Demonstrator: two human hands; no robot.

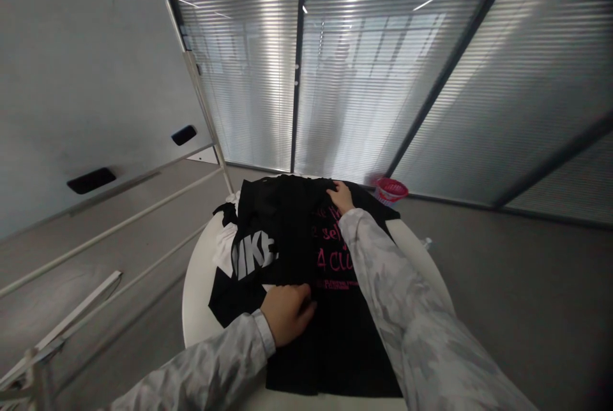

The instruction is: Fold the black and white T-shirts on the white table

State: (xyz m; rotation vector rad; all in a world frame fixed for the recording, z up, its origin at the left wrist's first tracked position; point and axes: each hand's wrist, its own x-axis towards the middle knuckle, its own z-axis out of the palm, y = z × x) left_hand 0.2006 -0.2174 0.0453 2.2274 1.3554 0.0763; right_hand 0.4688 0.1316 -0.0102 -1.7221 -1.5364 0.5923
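Note:
A black T-shirt point(352, 341) with pink lettering lies spread on a round white table point(198, 299). My left hand point(290, 314) is closed on the shirt's cloth at its left side, around mid-length. Farther up, my right hand point(341, 197) pinches the same shirt near its top, above the lettering. Left of it, a black garment with large white NIKE letters point(256, 254) lies crumpled and partly under the shirt. Some white cloth point(224, 245) shows at that pile's left edge. My right sleeve covers part of the pink print.
A pink and red basket point(391, 191) stands on the floor beyond the table's far right edge. To the left is a whiteboard point(96, 79) on a white metal frame point(143, 210). Glass panels with blinds point(364, 79) close off the back.

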